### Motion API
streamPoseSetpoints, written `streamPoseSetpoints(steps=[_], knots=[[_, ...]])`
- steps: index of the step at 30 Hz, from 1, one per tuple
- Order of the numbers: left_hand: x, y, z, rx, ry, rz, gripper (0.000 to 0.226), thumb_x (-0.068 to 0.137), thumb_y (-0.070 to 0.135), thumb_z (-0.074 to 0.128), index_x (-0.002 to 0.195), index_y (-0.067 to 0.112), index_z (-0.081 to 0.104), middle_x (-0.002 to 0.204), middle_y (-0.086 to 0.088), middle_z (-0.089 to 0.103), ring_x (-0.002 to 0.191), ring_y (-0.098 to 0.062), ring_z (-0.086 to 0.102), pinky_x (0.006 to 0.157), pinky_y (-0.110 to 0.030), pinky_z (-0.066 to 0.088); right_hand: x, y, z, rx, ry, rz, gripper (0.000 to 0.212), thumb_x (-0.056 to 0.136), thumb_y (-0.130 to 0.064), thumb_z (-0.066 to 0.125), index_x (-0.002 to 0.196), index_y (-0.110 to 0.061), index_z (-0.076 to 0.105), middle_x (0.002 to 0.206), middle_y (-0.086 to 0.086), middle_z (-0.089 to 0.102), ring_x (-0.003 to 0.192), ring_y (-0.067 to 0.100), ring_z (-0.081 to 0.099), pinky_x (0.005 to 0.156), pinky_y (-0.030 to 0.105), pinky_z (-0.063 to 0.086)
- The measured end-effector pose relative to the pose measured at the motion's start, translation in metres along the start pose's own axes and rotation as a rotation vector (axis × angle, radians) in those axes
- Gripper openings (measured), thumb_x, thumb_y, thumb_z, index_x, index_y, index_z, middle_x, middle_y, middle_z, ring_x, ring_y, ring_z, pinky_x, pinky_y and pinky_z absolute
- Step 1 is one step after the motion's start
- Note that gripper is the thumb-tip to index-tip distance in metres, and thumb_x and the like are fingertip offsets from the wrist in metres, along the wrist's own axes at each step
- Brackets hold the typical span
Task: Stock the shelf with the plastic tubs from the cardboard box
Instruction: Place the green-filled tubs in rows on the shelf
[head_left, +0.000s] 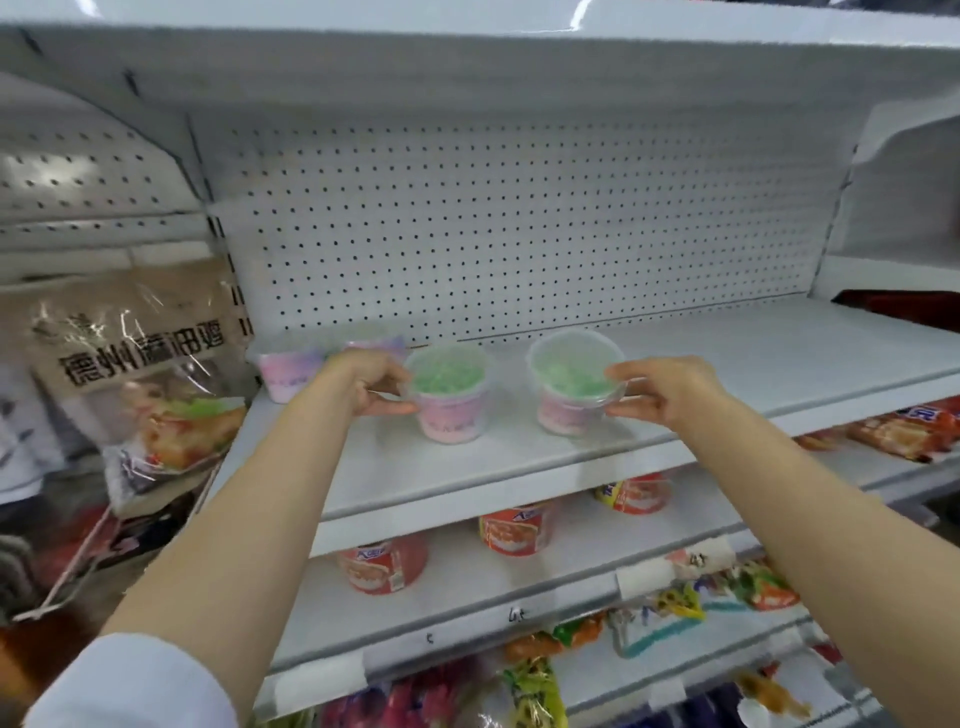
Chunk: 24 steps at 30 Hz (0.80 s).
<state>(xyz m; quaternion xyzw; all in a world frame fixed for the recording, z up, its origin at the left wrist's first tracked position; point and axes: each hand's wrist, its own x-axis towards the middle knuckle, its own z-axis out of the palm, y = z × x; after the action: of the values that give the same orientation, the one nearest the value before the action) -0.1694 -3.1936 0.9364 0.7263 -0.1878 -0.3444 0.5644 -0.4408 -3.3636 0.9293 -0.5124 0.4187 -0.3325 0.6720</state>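
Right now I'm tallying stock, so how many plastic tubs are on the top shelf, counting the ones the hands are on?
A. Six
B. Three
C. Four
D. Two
C: two green-topped tubs at the front, one at the left hand and one at the right hand, namely the left tub and right tub, plus two pink tubs behind, on the white shelf.

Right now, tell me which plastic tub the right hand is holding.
The rightmost tub, standing alone right of the other three; the right hand pinches its rim. The left hand grips the neighbouring tub.
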Motion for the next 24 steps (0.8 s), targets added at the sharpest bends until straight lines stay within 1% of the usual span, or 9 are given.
streamPoseSetpoints(steps=[5, 10, 13, 16, 18, 19, 21, 22, 24], knots=[[0.043, 0.016, -0.006, -0.004, 0.059, -0.032, 0.022, 0.089, -0.009, 0.053, 0.106, 0.002, 0.062, 0.095, -0.015, 0.056, 0.077, -0.026, 0.06, 0.043, -0.042, 0.057, 0.058, -0.012, 0.028, -0.054, -0.085, 0.034, 0.034, 0.072, 0.013, 0.072, 0.102, 0.007, 0.058, 0.094, 0.022, 0.056, 0.074, 0.038, 0.061, 0.037, 0.034, 0.052], [0.071, 0.022, -0.001, -0.063, 0.047, -0.06, 0.021, 0.09, -0.01, 0.052, 0.096, 0.007, 0.061, 0.062, -0.011, 0.062, 0.049, -0.021, 0.063, 0.043, -0.037, 0.056, 0.107, -0.022, 0.044, -0.114, -0.061, 0.02, 0.024, 0.071, 0.01, 0.076, 0.088, 0.009, 0.059, 0.093, 0.024, 0.057, 0.073, 0.037, 0.06, 0.034, 0.035, 0.051], [0.074, 0.019, 0.002, -0.149, 0.035, -0.028, 0.025, 0.089, -0.009, 0.054, 0.107, 0.005, 0.061, 0.074, -0.014, 0.06, 0.055, -0.022, 0.063, 0.044, -0.036, 0.057, 0.128, -0.023, 0.051, -0.116, -0.028, 0.007, 0.025, 0.071, 0.004, 0.078, 0.086, 0.01, 0.06, 0.084, 0.025, 0.059, 0.067, 0.035, 0.06, 0.034, 0.034, 0.051], [0.066, 0.002, 0.004, -0.266, 0.106, 0.059, 0.023, 0.09, -0.007, 0.05, 0.105, 0.007, 0.061, 0.083, -0.013, 0.056, 0.07, -0.024, 0.056, 0.056, -0.037, 0.059, 0.148, -0.012, 0.053, -0.093, 0.063, -0.006, 0.015, 0.086, -0.01, 0.066, 0.086, 0.002, 0.058, 0.084, 0.026, 0.063, 0.07, 0.038, 0.066, 0.051, 0.041, 0.058], [0.057, -0.023, 0.011, -0.162, 0.168, 0.137, 0.018, 0.084, -0.006, 0.057, 0.091, 0.01, 0.058, 0.079, -0.009, 0.052, 0.07, -0.021, 0.053, 0.062, -0.033, 0.057, 0.157, 0.005, 0.049, -0.108, 0.08, -0.032, 0.002, 0.086, -0.001, 0.054, 0.086, -0.002, 0.055, 0.083, 0.018, 0.059, 0.069, 0.033, 0.063, 0.063, 0.039, 0.054], [0.053, -0.036, 0.019, -0.073, 0.152, 0.169, 0.024, 0.076, -0.003, 0.066, 0.09, 0.013, 0.055, 0.08, -0.004, 0.052, 0.07, -0.017, 0.052, 0.066, -0.03, 0.052, 0.162, 0.017, 0.047, -0.159, 0.025, -0.053, 0.016, 0.082, 0.005, 0.055, 0.096, -0.002, 0.056, 0.09, 0.013, 0.055, 0.074, 0.031, 0.06, 0.066, 0.038, 0.051], [0.052, -0.054, 0.041, 0.057, 0.096, 0.194, 0.064, 0.052, 0.014, 0.086, 0.105, 0.018, 0.051, 0.092, 0.006, 0.059, 0.081, -0.008, 0.057, 0.076, -0.026, 0.049, 0.161, 0.031, 0.053, -0.258, -0.132, -0.09, 0.073, 0.073, 0.004, 0.069, 0.137, -0.013, 0.037, 0.114, 0.001, 0.042, 0.105, 0.03, 0.054, 0.085, 0.04, 0.049], [0.057, -0.059, 0.053, 0.121, 0.129, 0.198, 0.089, 0.038, 0.028, 0.092, 0.115, 0.02, 0.049, 0.105, 0.008, 0.062, 0.093, -0.007, 0.06, 0.083, -0.028, 0.051, 0.16, 0.033, 0.059, -0.283, -0.173, -0.122, 0.097, 0.066, -0.003, 0.078, 0.145, -0.019, 0.024, 0.119, -0.003, 0.038, 0.116, 0.028, 0.049, 0.095, 0.043, 0.046], [0.071, -0.058, 0.073, 0.269, 0.296, 0.172, 0.122, 0.023, 0.054, 0.09, 0.132, 0.024, 0.043, 0.125, 0.009, 0.059, 0.117, -0.017, 0.055, 0.096, -0.036, 0.049, 0.166, 0.035, 0.072, -0.298, -0.222, -0.192, 0.119, 0.045, -0.016, 0.089, 0.143, -0.021, 0.023, 0.123, -0.007, 0.048, 0.117, 0.024, 0.052, 0.099, 0.045, 0.046]])
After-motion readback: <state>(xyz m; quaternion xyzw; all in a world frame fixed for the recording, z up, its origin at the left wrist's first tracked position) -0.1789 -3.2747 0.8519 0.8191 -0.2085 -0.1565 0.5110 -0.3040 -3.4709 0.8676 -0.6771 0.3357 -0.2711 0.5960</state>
